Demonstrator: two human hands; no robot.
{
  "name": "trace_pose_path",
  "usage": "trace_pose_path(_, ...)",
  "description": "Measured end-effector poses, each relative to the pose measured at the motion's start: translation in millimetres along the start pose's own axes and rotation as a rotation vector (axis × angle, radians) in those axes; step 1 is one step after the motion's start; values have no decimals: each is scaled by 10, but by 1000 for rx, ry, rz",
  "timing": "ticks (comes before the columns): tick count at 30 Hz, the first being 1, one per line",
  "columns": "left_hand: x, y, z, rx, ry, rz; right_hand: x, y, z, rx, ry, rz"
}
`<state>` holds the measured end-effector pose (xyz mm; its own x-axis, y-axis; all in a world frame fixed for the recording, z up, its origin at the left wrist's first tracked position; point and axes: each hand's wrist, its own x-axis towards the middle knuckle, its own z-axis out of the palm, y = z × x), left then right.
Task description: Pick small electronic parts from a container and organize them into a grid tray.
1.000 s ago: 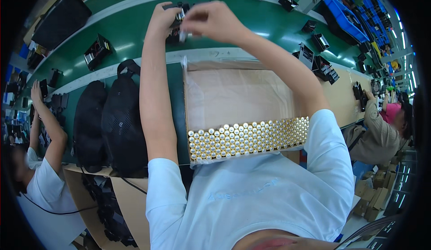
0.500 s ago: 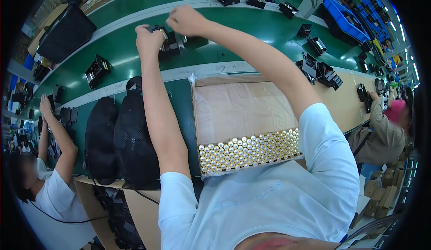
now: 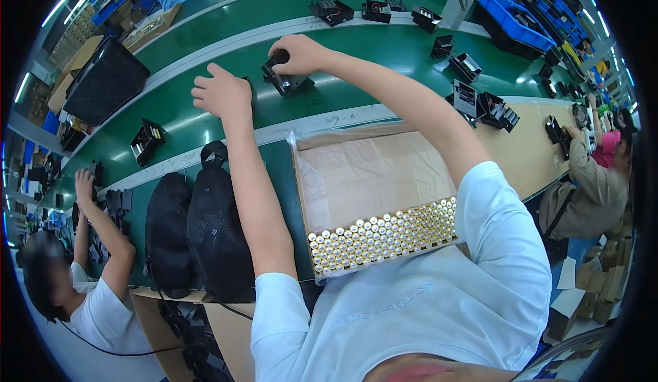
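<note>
My right hand [image 3: 300,54] is closed round the upper part of a small black plastic case [image 3: 282,84], which is tilted on the green conveyor belt. To its left, my left hand [image 3: 223,92] hovers over the belt with fingers spread and nothing in them. A dark edge of another part shows just behind that hand, mostly hidden. Close to my body, under my right arm, lies an open carton [image 3: 370,169] lined with clear plastic. Rows of upright gold-and-silver batteries [image 3: 380,238] fill its near side.
Two black mesh bags [image 3: 218,231] lie left of the carton. Several open black cases [image 3: 147,140] are spread along the belt and at right. A black bin [image 3: 106,84] stands far left, a blue crate [image 3: 514,22] far right. Co-workers sit at both sides.
My left hand has let go of the case, opened and moved slightly down. My right hand has come down and taken hold of a black case. The whole view has shifted a little.
</note>
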<state>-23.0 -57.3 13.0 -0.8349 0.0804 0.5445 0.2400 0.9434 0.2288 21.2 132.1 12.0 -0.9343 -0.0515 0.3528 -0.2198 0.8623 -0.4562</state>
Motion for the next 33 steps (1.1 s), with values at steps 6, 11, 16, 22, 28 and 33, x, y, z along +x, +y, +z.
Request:
trace_pose_path(6,-54,164,134,3,175,340,-721,111,-306,58,113,-195)
trace_pose_path(11,-107,273,407,-548,-458,388,-1114,161,-472,-44,57,-218)
trace_pose_path(16,-110,474,179,-1231,-888,230,-1378,238,-620,-15,36,-195)
trace_pose_path(22,-259,705,-114,-1177,-959,294,-1678,131,-833,-14,-18,-191)
trace_pose_path(28,-413,848,-115,-872,-924,532,-1747,262,-1295,-40,-175,109)
trace_pose_path(33,-449,807,-38,-747,-770,612,-1812,726,-1557,-854,-167,590)
